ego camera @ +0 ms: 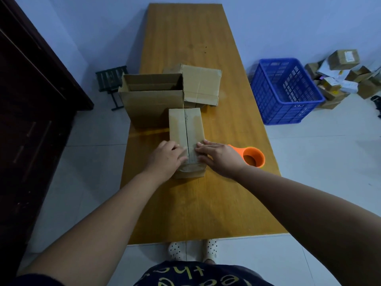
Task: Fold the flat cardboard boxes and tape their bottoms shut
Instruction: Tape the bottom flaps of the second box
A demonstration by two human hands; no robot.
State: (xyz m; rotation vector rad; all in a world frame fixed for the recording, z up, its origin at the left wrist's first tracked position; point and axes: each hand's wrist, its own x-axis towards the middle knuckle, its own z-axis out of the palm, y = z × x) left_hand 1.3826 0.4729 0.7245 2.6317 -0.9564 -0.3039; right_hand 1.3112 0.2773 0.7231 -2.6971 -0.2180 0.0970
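**Small box under both grips, seam uppermost**

The small cardboard box (185, 125) lies on the tabletop (206, 203) near its middle, closed flaps facing up and the seam running away from the person. The left grip (165, 159) rests flat on the near left flap, fingers spread and straight. The right grip (220, 158) lies likewise on the right flap, fingertips at the seam. Neither pinches anything. An orange tape dispenser (253, 156) sits just beside the right grip. Behind the box stands an open carton (152, 98), touching it, with a flattened carton (203, 83) beside that. A blue crate (286, 91) stands on the floor to the right.
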